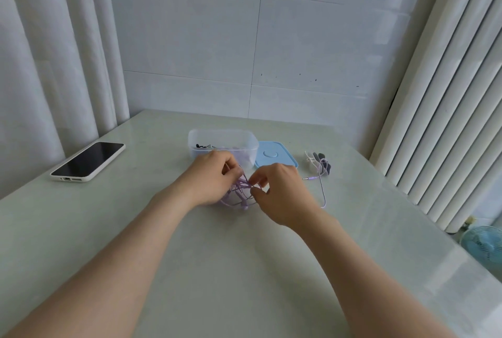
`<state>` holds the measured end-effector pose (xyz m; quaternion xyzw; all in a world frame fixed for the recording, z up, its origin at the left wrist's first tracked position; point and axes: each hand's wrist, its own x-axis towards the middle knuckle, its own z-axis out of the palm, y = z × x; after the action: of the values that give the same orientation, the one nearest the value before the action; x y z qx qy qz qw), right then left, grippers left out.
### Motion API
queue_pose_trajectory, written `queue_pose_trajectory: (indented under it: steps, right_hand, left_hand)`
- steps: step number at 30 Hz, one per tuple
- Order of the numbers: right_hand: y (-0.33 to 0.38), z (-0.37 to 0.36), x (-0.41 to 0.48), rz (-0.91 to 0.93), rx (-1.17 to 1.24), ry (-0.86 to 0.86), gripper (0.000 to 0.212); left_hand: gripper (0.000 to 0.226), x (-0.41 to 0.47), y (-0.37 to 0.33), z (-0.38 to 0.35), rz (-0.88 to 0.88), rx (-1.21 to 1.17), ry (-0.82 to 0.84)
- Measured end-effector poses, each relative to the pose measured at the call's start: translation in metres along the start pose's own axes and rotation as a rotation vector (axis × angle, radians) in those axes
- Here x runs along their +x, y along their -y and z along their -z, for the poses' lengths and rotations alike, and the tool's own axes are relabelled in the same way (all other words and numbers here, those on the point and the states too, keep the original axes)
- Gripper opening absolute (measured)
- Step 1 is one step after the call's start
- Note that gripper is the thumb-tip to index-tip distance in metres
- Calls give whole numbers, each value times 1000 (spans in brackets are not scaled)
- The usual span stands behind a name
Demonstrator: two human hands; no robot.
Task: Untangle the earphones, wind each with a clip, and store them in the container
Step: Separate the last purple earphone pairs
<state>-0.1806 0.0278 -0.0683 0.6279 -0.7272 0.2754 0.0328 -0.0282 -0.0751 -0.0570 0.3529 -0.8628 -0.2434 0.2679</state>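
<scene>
A tangle of purple earphones (239, 193) hangs just above the table between my hands. My left hand (212, 177) grips the bundle from the left. My right hand (277, 193) pinches strands of the same cable from the right. One cable end with its jack plug (308, 178) trails over the table to the right. Behind my hands stands a clear plastic container (199, 138), with something dark and something pale purple inside. Several clips (319, 162), white and grey, lie to the right of the lid.
A light blue lid (279, 157) lies flat right of the container. A phone (88, 161) in a white case rests at the table's left edge. Curtains hang on both sides, and a small blue fan (483, 245) stands beyond the right edge.
</scene>
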Motion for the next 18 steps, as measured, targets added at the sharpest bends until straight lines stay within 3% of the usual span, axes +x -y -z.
queue_pose_trajectory:
  steps: [3, 15, 18]
  right_hand:
    - [-6, 0, 2, -18, -9, 14, 18]
    - [-13, -5, 0, -38, -66, 66, 12]
    - [-12, 0, 0, -66, -52, 37, 10]
  left_hand:
    - [15, 0, 2, 1, 2, -12, 45]
    - [44, -4, 5, 15, 87, 211, 85]
    - [40, -2, 14, 12, 104, 273, 117]
